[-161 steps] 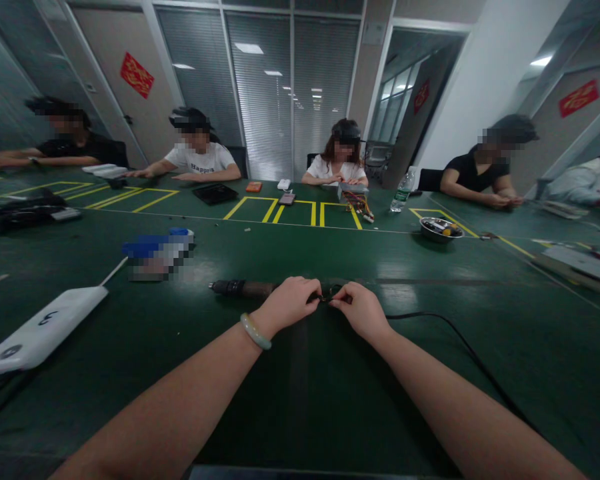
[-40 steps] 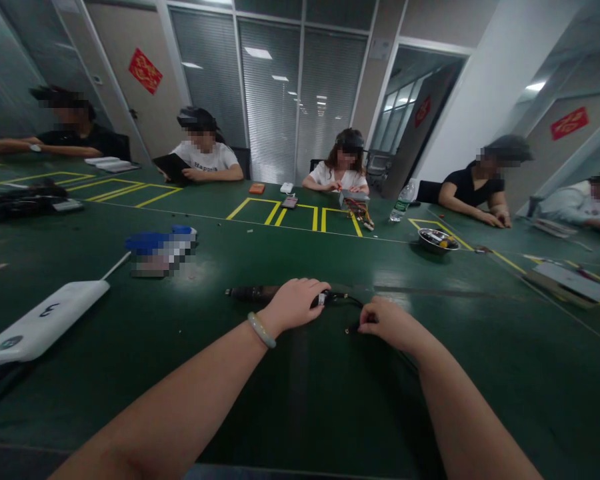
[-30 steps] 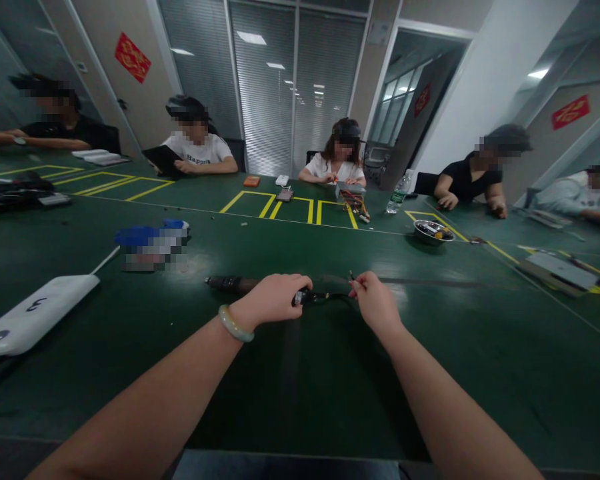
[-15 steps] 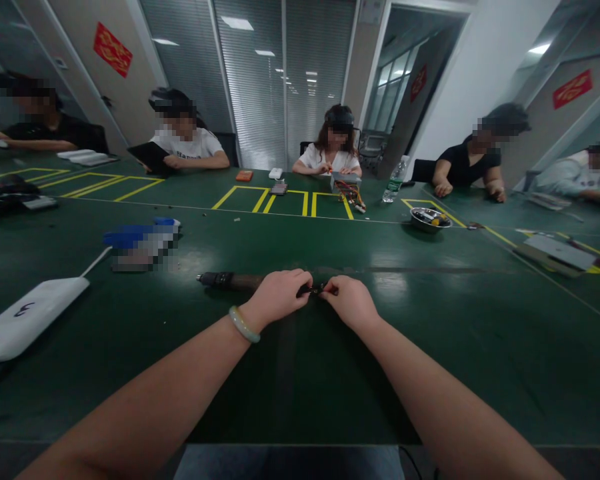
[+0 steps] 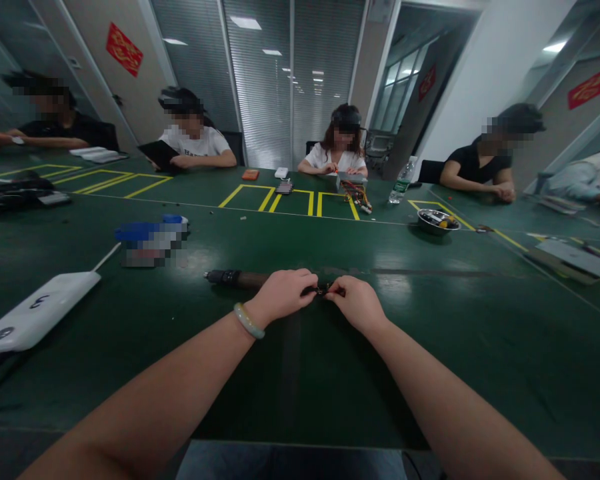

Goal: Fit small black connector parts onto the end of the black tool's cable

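My left hand (image 5: 286, 295), with a pale bangle on the wrist, is closed in a pinch on a small dark part with shiny metal bits (image 5: 321, 291). Facing it, the fingertips of my right hand (image 5: 359, 301) pinch the other end of the same part. Its exact kind is too small and covered to tell. A dark cylindrical tool with a chuck-like metal tip (image 5: 223, 277) lies just left of my left hand, its tip pointing left. My hand hides the tool's right end, and whether the small part joins it cannot be made out.
A white power bank-like device (image 5: 43, 310) with a cable lies on the green table (image 5: 220, 400) at left, near a blue and grey item (image 5: 153, 239). Ahead stand a metal bowl (image 5: 437, 223) and a water bottle (image 5: 403, 181). Several people sit across the table.
The whole view has shifted slightly, so things appear a little further right. My hands keep their pinch on the small part. A person at far right has brought their hands together.
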`<state>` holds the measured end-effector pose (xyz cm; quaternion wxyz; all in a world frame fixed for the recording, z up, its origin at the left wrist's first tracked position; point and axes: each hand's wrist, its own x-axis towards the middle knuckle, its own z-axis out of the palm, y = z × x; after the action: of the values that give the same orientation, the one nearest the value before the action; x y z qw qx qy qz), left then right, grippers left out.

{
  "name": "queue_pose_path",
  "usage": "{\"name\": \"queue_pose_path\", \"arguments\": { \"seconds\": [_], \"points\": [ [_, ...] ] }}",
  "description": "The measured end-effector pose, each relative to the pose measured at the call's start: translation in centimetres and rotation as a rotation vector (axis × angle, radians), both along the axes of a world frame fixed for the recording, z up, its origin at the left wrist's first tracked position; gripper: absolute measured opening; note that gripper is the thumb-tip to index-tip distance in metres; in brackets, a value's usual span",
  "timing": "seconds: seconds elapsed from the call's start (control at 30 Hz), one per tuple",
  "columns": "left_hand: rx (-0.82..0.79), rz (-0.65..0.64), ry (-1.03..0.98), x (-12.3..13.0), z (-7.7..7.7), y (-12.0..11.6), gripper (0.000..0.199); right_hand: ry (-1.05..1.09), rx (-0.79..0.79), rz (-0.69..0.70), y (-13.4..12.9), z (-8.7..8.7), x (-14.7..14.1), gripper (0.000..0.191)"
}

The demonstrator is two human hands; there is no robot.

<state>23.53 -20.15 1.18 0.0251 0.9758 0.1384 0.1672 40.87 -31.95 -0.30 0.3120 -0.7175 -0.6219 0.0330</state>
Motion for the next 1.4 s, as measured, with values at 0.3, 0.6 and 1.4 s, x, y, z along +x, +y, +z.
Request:
{"name": "queue_pose_path", "arguments": {
  "seconds": [0.3, 0.6, 1.4],
  "points": [
    [0.012, -0.011, 0.005, 0.0, 0.0, 0.1, 0.013, 0.006, 0.003, 0.004, 0.2, -0.3, 0.1, 0.012],
    [0.008, -0.028, 0.004, 0.1, 0.0, 0.1, 0.011, 0.030, 0.005, -0.020, 0.5, -0.7, -0.1, 0.010],
    [-0.029, 0.049, 0.023, 0.0, 0.5, -0.4, 0.012, 0.164, -0.037, -0.138, 1.6, -1.3, -0.2, 0.020]
  ]
}}
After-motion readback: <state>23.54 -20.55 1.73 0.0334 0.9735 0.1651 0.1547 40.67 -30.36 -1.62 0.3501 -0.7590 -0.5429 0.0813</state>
